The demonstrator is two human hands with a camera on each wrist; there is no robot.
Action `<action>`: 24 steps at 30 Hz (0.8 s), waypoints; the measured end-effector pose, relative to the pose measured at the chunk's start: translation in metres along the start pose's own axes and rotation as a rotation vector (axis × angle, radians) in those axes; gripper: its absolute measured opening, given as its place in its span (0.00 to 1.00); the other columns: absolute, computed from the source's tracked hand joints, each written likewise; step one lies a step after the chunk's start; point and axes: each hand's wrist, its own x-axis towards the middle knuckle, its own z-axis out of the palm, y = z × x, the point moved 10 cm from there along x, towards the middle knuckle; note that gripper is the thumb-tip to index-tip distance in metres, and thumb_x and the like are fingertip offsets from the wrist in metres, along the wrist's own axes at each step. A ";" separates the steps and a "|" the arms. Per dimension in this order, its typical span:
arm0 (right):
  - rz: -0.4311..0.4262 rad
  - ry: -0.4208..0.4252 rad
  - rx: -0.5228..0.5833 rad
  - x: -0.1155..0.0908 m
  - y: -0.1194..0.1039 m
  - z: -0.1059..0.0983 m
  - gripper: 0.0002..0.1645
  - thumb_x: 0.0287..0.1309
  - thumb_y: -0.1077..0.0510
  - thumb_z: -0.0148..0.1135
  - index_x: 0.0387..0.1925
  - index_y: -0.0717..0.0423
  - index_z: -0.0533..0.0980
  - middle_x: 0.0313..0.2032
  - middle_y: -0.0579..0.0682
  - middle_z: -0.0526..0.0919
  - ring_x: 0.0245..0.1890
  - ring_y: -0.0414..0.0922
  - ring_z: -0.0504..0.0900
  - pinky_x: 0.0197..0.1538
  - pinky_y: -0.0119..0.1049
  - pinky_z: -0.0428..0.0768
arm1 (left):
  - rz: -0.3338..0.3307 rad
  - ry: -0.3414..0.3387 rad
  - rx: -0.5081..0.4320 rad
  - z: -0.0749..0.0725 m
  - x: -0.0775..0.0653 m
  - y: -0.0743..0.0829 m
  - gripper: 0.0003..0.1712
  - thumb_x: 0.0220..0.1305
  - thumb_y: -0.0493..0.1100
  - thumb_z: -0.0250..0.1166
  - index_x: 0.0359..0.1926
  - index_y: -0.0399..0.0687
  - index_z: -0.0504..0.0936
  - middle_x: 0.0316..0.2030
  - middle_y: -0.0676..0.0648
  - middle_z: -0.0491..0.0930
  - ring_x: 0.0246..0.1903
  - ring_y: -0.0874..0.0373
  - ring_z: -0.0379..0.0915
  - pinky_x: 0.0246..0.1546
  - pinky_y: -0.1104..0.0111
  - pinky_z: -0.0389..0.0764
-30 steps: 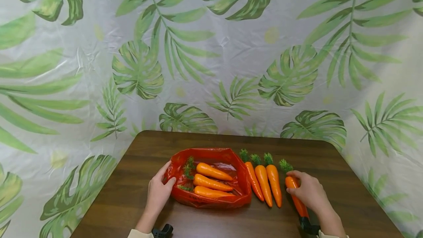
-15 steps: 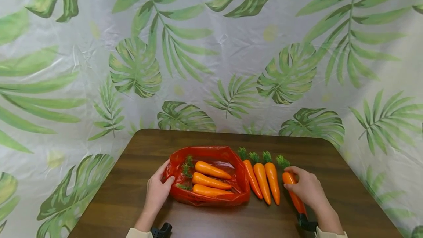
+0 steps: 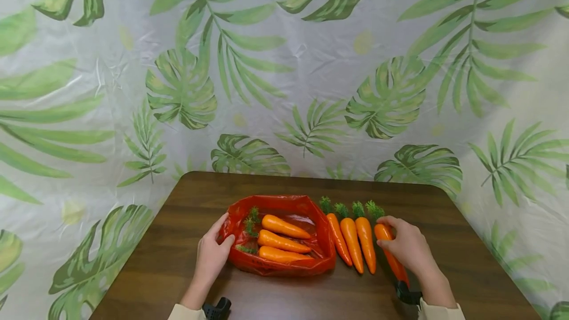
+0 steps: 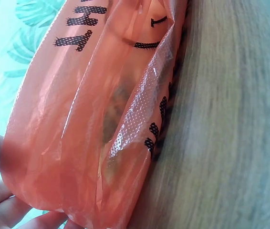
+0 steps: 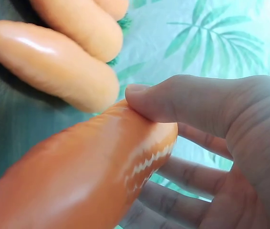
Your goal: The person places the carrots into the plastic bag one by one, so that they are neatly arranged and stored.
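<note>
My left hand [image 3: 215,251] holds the left end of an opened red plastic bag [image 3: 284,268], thumb and fingers set around its edge. In the left wrist view, fingertips touch the bag [image 4: 35,162], which bears black lettering. Inside lie three glossy orange carrots [image 3: 284,240] with green tufts toward the left. My right hand [image 3: 411,243] pinches another carrot [image 3: 398,269] near its leafy top, at the right of the row. In the right wrist view, the thumb presses on the thick end of this carrot [image 5: 73,167]; its lower tip is hidden in the head view.
Three more carrots [image 3: 351,246] lie side by side just right of the bag, tufts pointing away. Everything stands on a dark wooden table [image 3: 178,241]. A leaf-patterned curtain [image 3: 284,63] hangs behind it. A black band [image 3: 218,308] sits on the left wrist.
My right hand has drawn its carrot slightly left, closer to the row of three. The left hand stays at the bag's left end. The head view has shifted a little.
</note>
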 end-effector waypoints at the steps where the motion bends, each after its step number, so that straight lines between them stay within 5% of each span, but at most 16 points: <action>1: -0.004 0.002 0.001 0.001 -0.002 -0.001 0.30 0.48 0.55 0.79 0.55 0.52 0.81 0.45 0.56 0.85 0.32 0.49 0.81 0.29 0.42 0.77 | -0.001 0.000 -0.002 0.000 0.000 0.000 0.33 0.64 0.33 0.67 0.70 0.47 0.74 0.66 0.41 0.73 0.64 0.40 0.70 0.59 0.50 0.73; 24: -0.127 0.036 0.018 0.020 -0.075 -0.020 0.29 0.51 0.60 0.77 0.57 0.47 0.80 0.48 0.54 0.82 0.39 0.52 0.81 0.36 0.49 0.80 | 0.000 -0.003 -0.015 -0.001 -0.001 0.005 0.33 0.64 0.33 0.67 0.70 0.46 0.73 0.67 0.40 0.73 0.64 0.39 0.70 0.56 0.50 0.74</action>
